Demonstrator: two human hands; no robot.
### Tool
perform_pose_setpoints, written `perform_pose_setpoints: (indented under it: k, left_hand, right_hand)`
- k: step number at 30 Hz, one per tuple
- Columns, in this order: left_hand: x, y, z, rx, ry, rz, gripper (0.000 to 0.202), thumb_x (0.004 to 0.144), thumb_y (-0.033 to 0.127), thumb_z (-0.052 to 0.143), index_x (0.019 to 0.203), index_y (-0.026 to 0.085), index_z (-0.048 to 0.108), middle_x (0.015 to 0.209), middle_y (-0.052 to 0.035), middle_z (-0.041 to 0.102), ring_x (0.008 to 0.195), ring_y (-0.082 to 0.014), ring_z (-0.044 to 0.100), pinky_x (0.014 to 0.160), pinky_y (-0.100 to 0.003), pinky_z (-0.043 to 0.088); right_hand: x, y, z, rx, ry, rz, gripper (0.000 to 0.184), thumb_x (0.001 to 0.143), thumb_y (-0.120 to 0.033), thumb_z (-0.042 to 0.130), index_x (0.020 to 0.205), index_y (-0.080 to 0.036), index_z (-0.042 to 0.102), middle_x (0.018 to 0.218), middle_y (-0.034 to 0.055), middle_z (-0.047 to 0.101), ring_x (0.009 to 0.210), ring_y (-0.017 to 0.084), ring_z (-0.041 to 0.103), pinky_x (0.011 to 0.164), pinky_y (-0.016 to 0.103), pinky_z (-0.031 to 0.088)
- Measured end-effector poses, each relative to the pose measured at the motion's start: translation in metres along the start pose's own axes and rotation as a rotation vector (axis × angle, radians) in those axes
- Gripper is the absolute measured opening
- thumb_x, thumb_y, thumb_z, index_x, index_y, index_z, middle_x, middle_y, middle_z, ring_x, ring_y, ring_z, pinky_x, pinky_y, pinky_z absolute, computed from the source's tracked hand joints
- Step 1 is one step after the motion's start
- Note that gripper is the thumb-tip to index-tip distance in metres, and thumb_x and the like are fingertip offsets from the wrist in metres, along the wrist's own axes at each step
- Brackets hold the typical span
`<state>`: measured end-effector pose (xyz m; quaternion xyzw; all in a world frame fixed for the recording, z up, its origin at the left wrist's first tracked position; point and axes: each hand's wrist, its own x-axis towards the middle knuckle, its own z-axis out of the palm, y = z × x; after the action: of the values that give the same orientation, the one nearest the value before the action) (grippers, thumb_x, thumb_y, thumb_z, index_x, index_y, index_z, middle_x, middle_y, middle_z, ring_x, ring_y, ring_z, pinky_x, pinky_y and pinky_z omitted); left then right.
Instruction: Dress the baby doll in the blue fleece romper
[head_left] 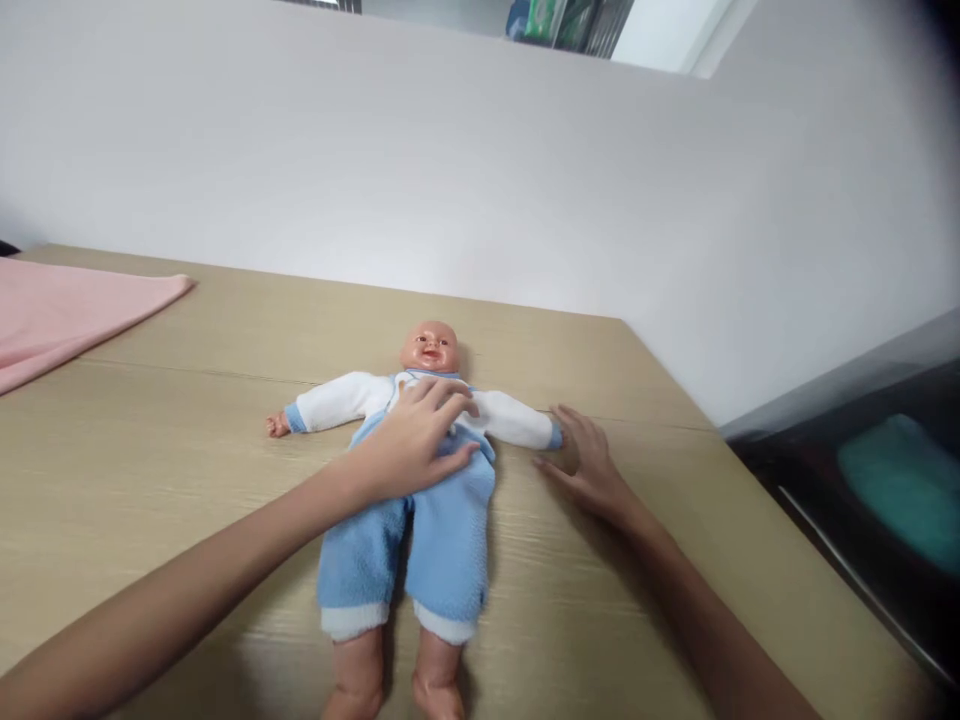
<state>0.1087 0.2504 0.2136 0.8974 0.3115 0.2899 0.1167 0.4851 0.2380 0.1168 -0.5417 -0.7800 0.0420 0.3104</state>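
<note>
A baby doll [450,540] lies on its back on the wooden table, its head toward the wall and its arms spread wide. It wears a blue and white fleece outfit with long white sleeves and blue cuffs. Across the doll's chest rests my left hand [420,435], fingers stretched out and apart, covering part of the outfit's front. By the cuff of the doll's arm on the right is my right hand [589,465], thumb and fingers spread around the small doll hand, which is mostly hidden. I cannot tell whether those fingers touch it.
A pink cloth [82,305] lies at the table's far left. The wooden table [187,480] meets a pale wall [337,160] at the back. Beyond the right edge, lower down, sits a blurred teal item [904,490] on something dark. An opening above the wall shows shelved items.
</note>
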Motion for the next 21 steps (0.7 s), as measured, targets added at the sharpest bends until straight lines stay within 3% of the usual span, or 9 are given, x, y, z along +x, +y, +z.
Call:
perform_pose_setpoints:
  k: [3, 5, 8, 10, 15, 18, 21]
  left_hand:
    - [0.03, -0.002, 0.021, 0.03, -0.15, 0.053, 0.049, 0.105, 0.041, 0.079, 0.145, 0.017, 0.062, 0.158, -0.0205, 0.064, 0.145, -0.0398, 0.059, 0.125, -0.057, 0.05]
    - [0.046, -0.004, 0.034, 0.072, -0.223, 0.066, 0.061, 0.1, 0.041, 0.084, 0.149, 0.016, 0.06, 0.16, -0.0222, 0.063, 0.145, -0.0421, 0.058, 0.125, -0.059, 0.049]
    - [0.06, -0.003, 0.047, 0.136, -0.274, 0.055, 0.074, 0.095, 0.036, 0.088, 0.157, 0.013, 0.055, 0.16, -0.0227, 0.063, 0.143, -0.0433, 0.058, 0.122, -0.059, 0.049]
    - [0.064, -0.003, 0.051, 0.166, -0.264, 0.035, 0.066, 0.096, 0.032, 0.083, 0.154, 0.014, 0.059, 0.152, -0.0206, 0.069, 0.136, -0.0418, 0.062, 0.116, -0.057, 0.052]
    - [0.06, -0.014, 0.052, 0.009, -0.045, -0.043, 0.031, 0.096, 0.026, 0.071, 0.127, 0.02, 0.07, 0.119, -0.0128, 0.08, 0.11, -0.0348, 0.072, 0.1, -0.049, 0.054]
    - [0.055, -0.026, 0.048, -0.254, 0.137, -0.113, 0.024, 0.096, 0.033, 0.073, 0.116, 0.021, 0.07, 0.11, -0.0099, 0.081, 0.101, -0.0314, 0.075, 0.092, -0.044, 0.055]
    - [0.051, -0.035, 0.043, -0.49, 0.269, -0.209, 0.037, 0.095, 0.042, 0.076, 0.124, 0.02, 0.071, 0.122, -0.0105, 0.083, 0.112, -0.0323, 0.077, 0.098, -0.044, 0.058]
  right_hand:
    - [0.003, 0.001, -0.003, 0.17, -0.031, 0.104, 0.051, 0.096, -0.06, 0.083, 0.131, -0.024, 0.075, 0.136, 0.0178, 0.079, 0.131, 0.043, 0.073, 0.115, 0.063, 0.058]
    - [0.003, -0.01, -0.004, 0.33, 0.005, 0.191, 0.05, 0.089, -0.06, 0.092, 0.119, -0.024, 0.076, 0.119, 0.0133, 0.083, 0.113, 0.038, 0.079, 0.102, 0.054, 0.064]
    - [0.001, -0.035, -0.002, 0.586, 0.087, 0.271, 0.056, 0.083, -0.059, 0.101, 0.121, -0.026, 0.074, 0.12, 0.0106, 0.082, 0.107, 0.032, 0.079, 0.096, 0.046, 0.066]
    - [-0.001, -0.049, 0.005, 0.747, 0.112, 0.268, 0.059, 0.085, -0.059, 0.101, 0.127, -0.028, 0.074, 0.13, 0.011, 0.08, 0.114, 0.031, 0.079, 0.1, 0.044, 0.066]
    - [-0.007, -0.062, 0.024, 0.999, 0.037, 0.294, 0.074, 0.096, -0.055, 0.093, 0.16, -0.035, 0.061, 0.165, 0.012, 0.066, 0.142, 0.032, 0.07, 0.121, 0.048, 0.06]
    - [-0.009, -0.062, 0.033, 0.971, -0.102, 0.326, 0.067, 0.1, -0.057, 0.088, 0.158, -0.034, 0.064, 0.161, 0.0143, 0.069, 0.144, 0.034, 0.069, 0.127, 0.053, 0.056]
    - [-0.009, -0.074, 0.044, 0.932, -0.231, 0.312, 0.057, 0.103, -0.059, 0.085, 0.151, -0.032, 0.07, 0.158, 0.0145, 0.071, 0.149, 0.035, 0.067, 0.133, 0.058, 0.049]
